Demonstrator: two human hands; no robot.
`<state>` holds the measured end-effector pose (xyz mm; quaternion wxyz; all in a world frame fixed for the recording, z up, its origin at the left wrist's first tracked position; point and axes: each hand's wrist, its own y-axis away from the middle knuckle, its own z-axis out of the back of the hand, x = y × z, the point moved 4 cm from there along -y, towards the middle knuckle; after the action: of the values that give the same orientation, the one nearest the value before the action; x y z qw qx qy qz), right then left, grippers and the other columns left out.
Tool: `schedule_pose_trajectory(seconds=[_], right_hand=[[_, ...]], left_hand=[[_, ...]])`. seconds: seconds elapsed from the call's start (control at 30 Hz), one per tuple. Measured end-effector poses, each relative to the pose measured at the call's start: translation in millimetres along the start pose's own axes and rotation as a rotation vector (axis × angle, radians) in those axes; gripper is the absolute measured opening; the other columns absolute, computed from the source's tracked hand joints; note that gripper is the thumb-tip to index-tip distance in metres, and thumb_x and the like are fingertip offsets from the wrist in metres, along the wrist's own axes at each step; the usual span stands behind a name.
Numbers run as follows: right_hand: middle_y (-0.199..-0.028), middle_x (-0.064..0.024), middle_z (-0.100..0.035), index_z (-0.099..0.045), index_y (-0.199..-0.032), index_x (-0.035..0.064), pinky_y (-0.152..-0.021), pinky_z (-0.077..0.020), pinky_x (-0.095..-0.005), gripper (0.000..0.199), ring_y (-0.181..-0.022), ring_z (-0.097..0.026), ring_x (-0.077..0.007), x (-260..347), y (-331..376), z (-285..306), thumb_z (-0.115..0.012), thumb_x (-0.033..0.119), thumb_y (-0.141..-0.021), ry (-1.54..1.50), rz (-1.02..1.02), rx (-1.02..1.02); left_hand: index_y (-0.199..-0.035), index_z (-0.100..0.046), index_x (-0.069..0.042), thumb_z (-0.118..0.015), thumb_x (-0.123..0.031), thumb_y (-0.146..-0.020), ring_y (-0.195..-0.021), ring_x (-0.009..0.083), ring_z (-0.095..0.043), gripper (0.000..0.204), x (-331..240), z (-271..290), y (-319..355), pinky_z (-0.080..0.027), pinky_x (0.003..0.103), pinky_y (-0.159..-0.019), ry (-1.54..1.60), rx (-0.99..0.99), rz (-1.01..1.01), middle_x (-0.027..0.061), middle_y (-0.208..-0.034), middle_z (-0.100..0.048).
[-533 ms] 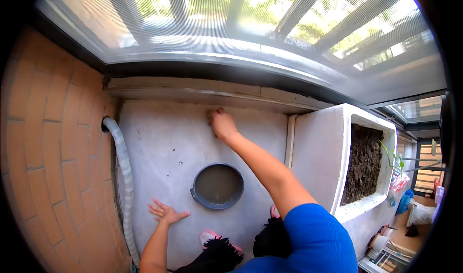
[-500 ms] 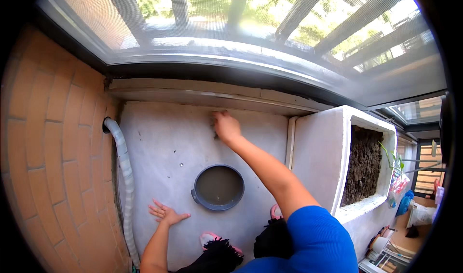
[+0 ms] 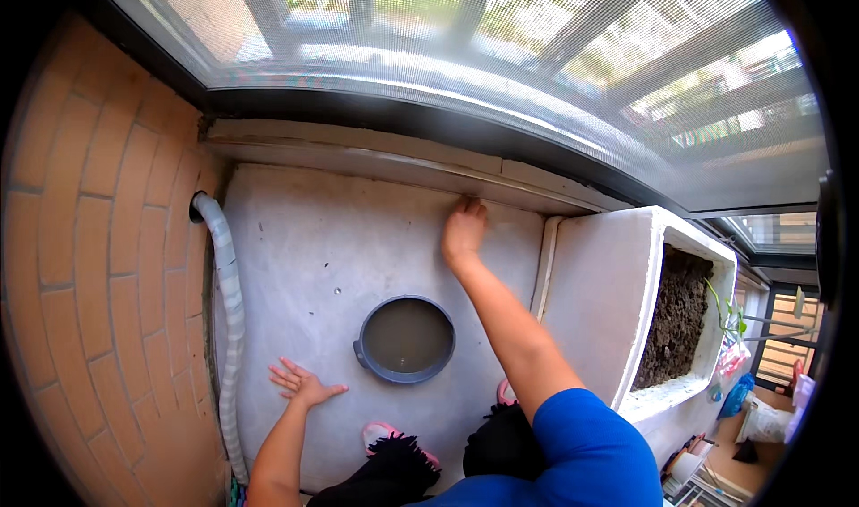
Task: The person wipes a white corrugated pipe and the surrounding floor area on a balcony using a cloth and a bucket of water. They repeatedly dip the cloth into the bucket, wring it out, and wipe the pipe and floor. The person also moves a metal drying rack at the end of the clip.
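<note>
My left hand (image 3: pixel 302 385) is open, fingers spread, propped on the pale grey floor (image 3: pixel 295 238) left of a basin. The round grey basin (image 3: pixel 407 339) has a side handle and holds murky brown water. My right hand (image 3: pixel 464 235) reaches far forward past the basin to the foot of the ledge (image 3: pixel 385 174). Its fingers are curled down against the floor, and whatever they grip is hidden beneath them.
On the left, a wrapped pale hose (image 3: pixel 229 315) comes out of the tan brick wall (image 3: pixel 98 265). A white planter box (image 3: pixel 626 328) of dark soil (image 3: pixel 673 323) stands right, beside a thin pipe (image 3: pixel 544 270). A screened window (image 3: pixel 501 68) rises beyond the ledge.
My right hand has moved to the right along the foot of the ledge. My left hand stays spread on the floor, and the view has shifted slightly.
</note>
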<state>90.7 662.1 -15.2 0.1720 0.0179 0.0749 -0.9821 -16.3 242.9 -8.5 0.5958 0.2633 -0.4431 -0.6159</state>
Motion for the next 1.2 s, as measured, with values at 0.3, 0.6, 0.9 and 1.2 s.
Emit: schedule_pose_trajectory(seconds=[0.3,0.6,0.9,1.2], right_hand=[[-0.092,-0.0126,-0.054,-0.057,-0.086,0.0043,-0.071,-0.0473,-0.0396,0.015,-0.089,-0.052,-0.0283,83,-4,49,-0.048,0.009,-0.074,-0.496,0.361,0.132],[-0.096,-0.0153,-0.051,-0.055,-0.097,-0.0048,-0.070,-0.0466,-0.0316,0.028,-0.091,-0.050,-0.0270,97,0,-8,-0.050,0.010,-0.073,-0.045,0.260,0.111],[-0.092,-0.0114,-0.055,-0.060,-0.084,0.0032,-0.073,-0.0474,-0.0353,0.016,-0.096,-0.050,-0.0265,161,-11,11,-0.051,0.009,-0.072,-0.359,0.622,0.011],[-0.106,-0.0158,-0.051,-0.053,-0.106,-0.0021,-0.073,-0.0485,-0.0334,0.035,-0.100,-0.048,-0.0297,107,-1,29,-0.052,0.012,-0.074,0.076,0.668,0.116]], left_hand=[[-0.121,0.037,0.001,-0.080,-0.056,-0.041,-0.120,0.0467,0.030,0.153,6,-1,0,-0.003,0.063,-0.097,-0.007,-0.001,0.013,0.0326,-0.127,0.035],[-0.121,0.037,0.001,-0.080,-0.057,-0.040,-0.119,0.0467,0.031,0.154,4,-3,-5,-0.001,0.063,-0.097,-0.007,0.027,0.000,0.0313,-0.127,0.037],[-0.120,0.039,0.000,-0.081,-0.056,-0.039,-0.118,0.0460,0.033,0.155,-4,-8,-10,0.000,0.064,-0.096,0.025,-0.008,-0.056,0.0312,-0.126,0.038],[-0.121,0.037,0.000,-0.081,-0.053,-0.043,-0.118,0.0455,0.034,0.151,2,1,-1,0.005,0.063,-0.096,0.054,0.013,-0.054,0.0318,-0.126,0.037]])
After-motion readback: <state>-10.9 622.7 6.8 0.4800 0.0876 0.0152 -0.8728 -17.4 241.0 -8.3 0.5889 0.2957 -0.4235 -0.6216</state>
